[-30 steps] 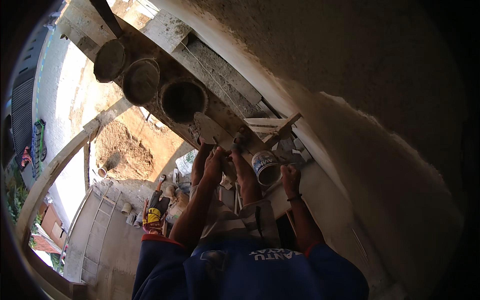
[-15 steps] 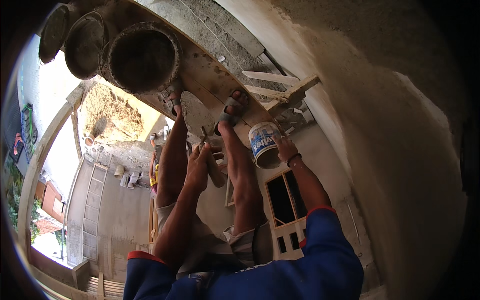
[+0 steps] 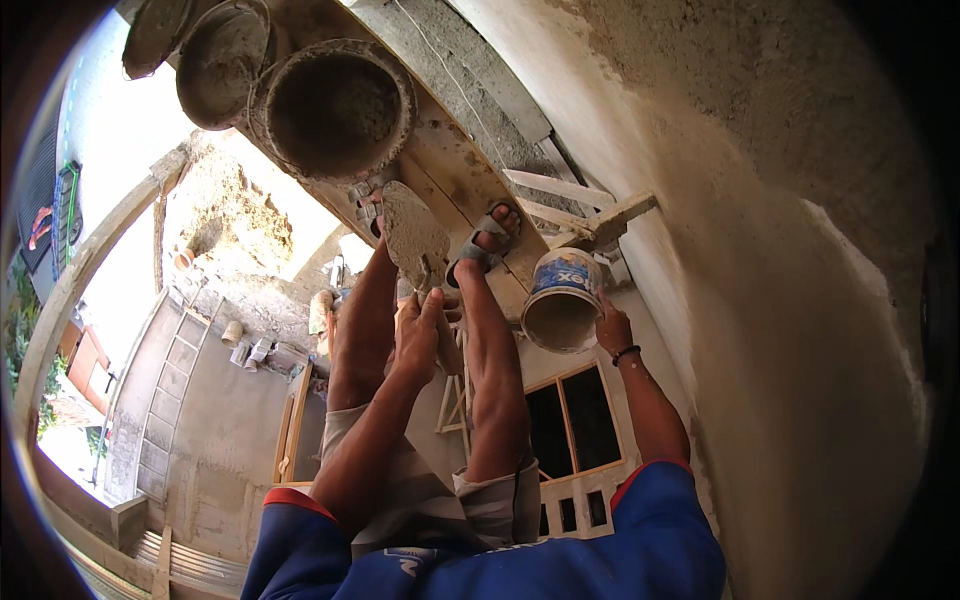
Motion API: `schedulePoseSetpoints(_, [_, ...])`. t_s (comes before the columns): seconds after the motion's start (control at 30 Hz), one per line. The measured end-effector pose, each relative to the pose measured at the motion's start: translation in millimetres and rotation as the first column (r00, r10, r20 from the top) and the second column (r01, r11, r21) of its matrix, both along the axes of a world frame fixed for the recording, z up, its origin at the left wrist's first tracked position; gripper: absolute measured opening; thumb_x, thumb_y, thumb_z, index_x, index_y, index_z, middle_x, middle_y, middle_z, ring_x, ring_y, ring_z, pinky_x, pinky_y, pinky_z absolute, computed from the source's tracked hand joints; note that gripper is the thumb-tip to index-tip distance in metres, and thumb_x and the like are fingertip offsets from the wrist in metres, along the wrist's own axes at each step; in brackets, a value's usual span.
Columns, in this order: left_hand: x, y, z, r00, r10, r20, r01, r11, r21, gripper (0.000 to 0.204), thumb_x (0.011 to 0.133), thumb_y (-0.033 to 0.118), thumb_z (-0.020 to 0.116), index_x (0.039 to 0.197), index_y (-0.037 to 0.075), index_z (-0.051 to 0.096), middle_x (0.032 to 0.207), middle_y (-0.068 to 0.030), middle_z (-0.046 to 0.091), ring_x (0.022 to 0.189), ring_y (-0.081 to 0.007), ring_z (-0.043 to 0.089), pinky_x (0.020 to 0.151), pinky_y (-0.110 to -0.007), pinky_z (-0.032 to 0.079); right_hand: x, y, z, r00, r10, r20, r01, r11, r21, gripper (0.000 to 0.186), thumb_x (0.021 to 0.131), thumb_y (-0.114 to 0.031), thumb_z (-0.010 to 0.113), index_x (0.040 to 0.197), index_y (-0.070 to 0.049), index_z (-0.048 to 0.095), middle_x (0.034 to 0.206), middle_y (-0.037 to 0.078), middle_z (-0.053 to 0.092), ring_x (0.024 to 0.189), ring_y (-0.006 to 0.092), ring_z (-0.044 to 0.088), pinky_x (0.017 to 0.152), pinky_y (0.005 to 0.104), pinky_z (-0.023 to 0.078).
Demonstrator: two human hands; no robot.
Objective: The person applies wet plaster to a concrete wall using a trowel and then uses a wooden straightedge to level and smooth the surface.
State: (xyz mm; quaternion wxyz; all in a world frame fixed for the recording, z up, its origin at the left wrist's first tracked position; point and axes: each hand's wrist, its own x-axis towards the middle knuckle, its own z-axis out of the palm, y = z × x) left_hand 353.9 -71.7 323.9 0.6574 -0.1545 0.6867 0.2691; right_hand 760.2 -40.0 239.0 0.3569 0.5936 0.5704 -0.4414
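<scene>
My left hand is closed around a trowel; its blade, coated in grey mortar, points away from me above my left foot. Below the fingers a second long greyish tool shows in part; its kind I cannot make out. My right hand grips the rim of a small white plastic bucket with a blue label. The bucket is tilted with its mouth toward me, and its inside looks coated with grey residue. Beyond the trowel stands a large mortar-caked bucket with grey material inside.
Two more dirty buckets stand at the far left of the plank platform under my sandalled feet. A plastered wall rises on the right, beside a wooden bracket. Far below are a ladder and a sand pile.
My left hand has turned the trowel, so its broad blade now shows. The small bucket has tipped further toward me and moved slightly right. The whole view has shifted.
</scene>
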Motion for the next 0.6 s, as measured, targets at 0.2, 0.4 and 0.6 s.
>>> schedulePoseSetpoints(0.2, [2, 0, -2, 0.988, 0.136, -0.067, -0.136, 0.991, 0.004, 0.034, 0.098, 0.032, 0.053, 0.114, 0.002, 0.052, 0.093, -0.0105, 0.062, 0.08, -0.0213, 0.063, 0.071, -0.036, 0.052, -66, 79, 41, 0.975, -0.051, -0.218, 0.123, 0.936, 0.329, 0.066, 0.079, -0.004, 0.057, 0.143, -0.005, 0.038, 0.103, 0.029, 0.063, 0.091, 0.0448, 0.062, 0.08, 0.0481, 0.05])
schedulePoseSetpoints(0.4, [0, 1, -7, 0.969, 0.189, -0.16, -0.193, 0.981, -0.014, 0.035, 0.097, 0.036, 0.053, 0.106, 0.002, 0.052, 0.091, -0.0116, 0.063, 0.079, -0.0202, 0.064, 0.069, -0.035, 0.053, -181, 170, 70, 0.975, 0.158, -0.158, -0.067, 0.881, 0.469, 0.06, 0.078, -0.007, 0.061, 0.136, 0.0, 0.046, 0.092, 0.024, 0.06, 0.092, 0.0422, 0.057, 0.084, 0.0466, 0.046])
schedulePoseSetpoints(0.6, [-3, 12, 1, 0.911, 0.359, -0.202, -0.362, 0.932, 0.022, 0.031, 0.097, 0.033, 0.054, 0.1, 0.002, 0.053, 0.085, -0.0095, 0.063, 0.071, -0.0184, 0.063, 0.064, -0.032, 0.052, -308, 213, 95, 0.906, 0.285, -0.312, -0.008, 0.749, 0.663, 0.069, 0.076, 0.002, 0.055, 0.143, -0.007, 0.041, 0.093, 0.02, 0.058, 0.088, 0.039, 0.058, 0.08, 0.044, 0.048])
